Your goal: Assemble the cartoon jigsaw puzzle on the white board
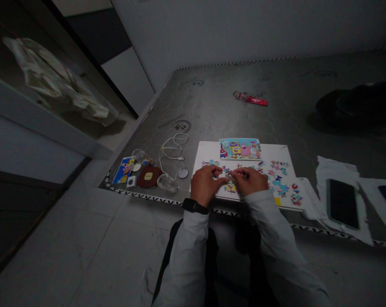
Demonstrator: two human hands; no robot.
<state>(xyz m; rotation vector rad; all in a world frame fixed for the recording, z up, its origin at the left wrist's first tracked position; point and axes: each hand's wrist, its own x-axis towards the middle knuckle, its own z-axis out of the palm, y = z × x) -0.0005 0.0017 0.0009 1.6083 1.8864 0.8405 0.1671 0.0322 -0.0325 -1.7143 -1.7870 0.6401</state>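
On a white board (pixel 208 149) lie many small, colourful jigsaw puzzle pieces (pixel 279 187). My left hand (pixel 205 183), with a dark watch on its wrist, bends its fingers around a small puzzle piece (pixel 226 169) near the board's front. From the other side my right hand (pixel 250 181) pinches at the same spot, its fingertips close to my left thumb. Just below the fingertips is a yellow character section (pixel 230 186) of the puzzle. A printed cartoon picture card (pixel 240 149) rests at the board's back edge. My fingers partly hide the pieces they touch.
Left of the board are a white cable (pixel 172 147), a brown pouch (pixel 149 177), clear plastic cups (pixel 167 183) and a blue picture card (pixel 124 170). A phone (pixel 342 204) lies on white paper at right. A red packet (pixel 251 99) sits farther back.
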